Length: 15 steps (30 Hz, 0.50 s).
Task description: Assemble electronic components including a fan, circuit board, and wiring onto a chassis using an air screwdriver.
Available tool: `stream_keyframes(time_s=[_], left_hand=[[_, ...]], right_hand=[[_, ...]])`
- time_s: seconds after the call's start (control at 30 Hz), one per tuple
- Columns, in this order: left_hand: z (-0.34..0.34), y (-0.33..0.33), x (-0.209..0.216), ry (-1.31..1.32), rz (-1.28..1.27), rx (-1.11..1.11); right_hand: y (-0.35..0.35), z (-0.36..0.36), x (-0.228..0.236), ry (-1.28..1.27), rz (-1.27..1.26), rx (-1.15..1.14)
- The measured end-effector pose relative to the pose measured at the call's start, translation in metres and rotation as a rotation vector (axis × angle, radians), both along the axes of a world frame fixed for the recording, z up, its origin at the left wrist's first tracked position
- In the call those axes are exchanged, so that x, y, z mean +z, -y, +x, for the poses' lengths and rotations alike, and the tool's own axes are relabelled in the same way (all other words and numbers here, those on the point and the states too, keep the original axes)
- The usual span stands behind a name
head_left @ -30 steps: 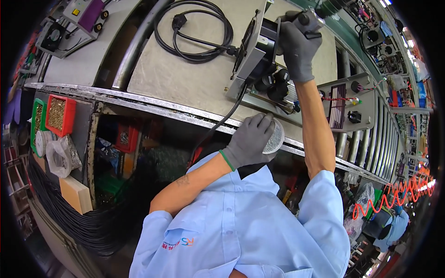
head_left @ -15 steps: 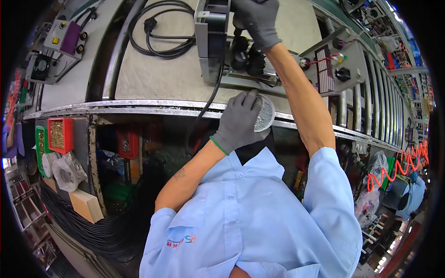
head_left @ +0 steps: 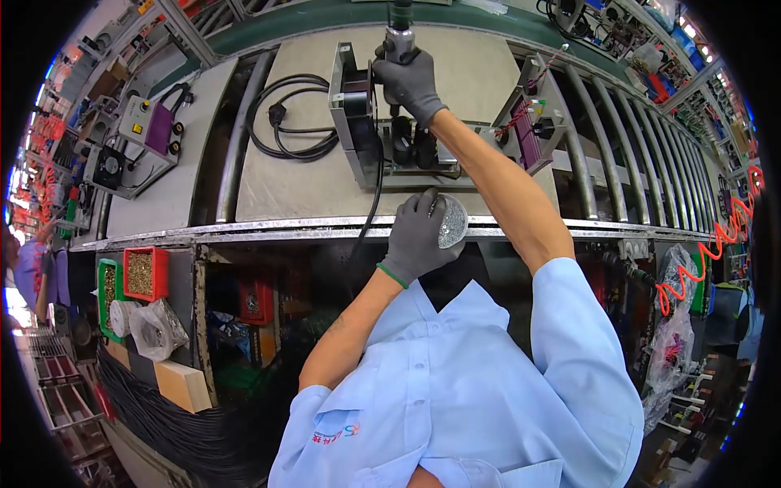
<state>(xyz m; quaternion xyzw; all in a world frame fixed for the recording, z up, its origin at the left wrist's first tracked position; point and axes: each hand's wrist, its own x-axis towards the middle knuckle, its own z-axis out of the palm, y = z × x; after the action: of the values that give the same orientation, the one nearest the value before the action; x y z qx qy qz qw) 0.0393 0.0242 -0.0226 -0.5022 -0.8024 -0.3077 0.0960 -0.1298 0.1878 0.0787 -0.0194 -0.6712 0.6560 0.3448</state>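
My right hand [head_left: 413, 84], in a grey glove, is closed around an upright power screwdriver [head_left: 399, 42] with a silver body. The tool stands over an open metal chassis [head_left: 350, 122] on the worktop, and its tip is hard to make out. Black round parts [head_left: 403, 140] sit inside the chassis beside a black fan-like unit. Close to my body, my gloved left hand [head_left: 416, 240] grips a round dish [head_left: 453, 221] of small silvery metal pieces, at the front rail. A black cable [head_left: 376, 195] hangs from the chassis past my left hand.
A coiled black power cord [head_left: 285, 122] lies left of the chassis. A panel with a purple part [head_left: 533, 134] stands at its right. Rollers [head_left: 602, 146] run along both sides. Another purple-sided unit [head_left: 146, 130] is far left. Red and green bins [head_left: 146, 272] hold brass-coloured pieces.
The view has tilted, so more of the far bench and the screwdriver in my right hand show. My left hand keeps its hold on the dish.
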Motion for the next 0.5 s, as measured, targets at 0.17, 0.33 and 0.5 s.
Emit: stream_keyframes(time_s=[0.17, 0.33, 0.5], left_hand=[[0.001, 0.000, 0.003, 0.008, 0.010, 0.012], [0.000, 0.003, -0.001, 0.082, 0.062, 0.017], [-0.001, 0.004, -0.005, 0.106, 0.106, 0.005]], right_hand=[[0.000, -0.001, -0.001, -0.029, -0.088, 0.022], [0.004, 0.008, -0.005, -0.049, 0.061, -0.040], [0.005, 0.008, -0.002, -0.033, 0.070, -0.070]])
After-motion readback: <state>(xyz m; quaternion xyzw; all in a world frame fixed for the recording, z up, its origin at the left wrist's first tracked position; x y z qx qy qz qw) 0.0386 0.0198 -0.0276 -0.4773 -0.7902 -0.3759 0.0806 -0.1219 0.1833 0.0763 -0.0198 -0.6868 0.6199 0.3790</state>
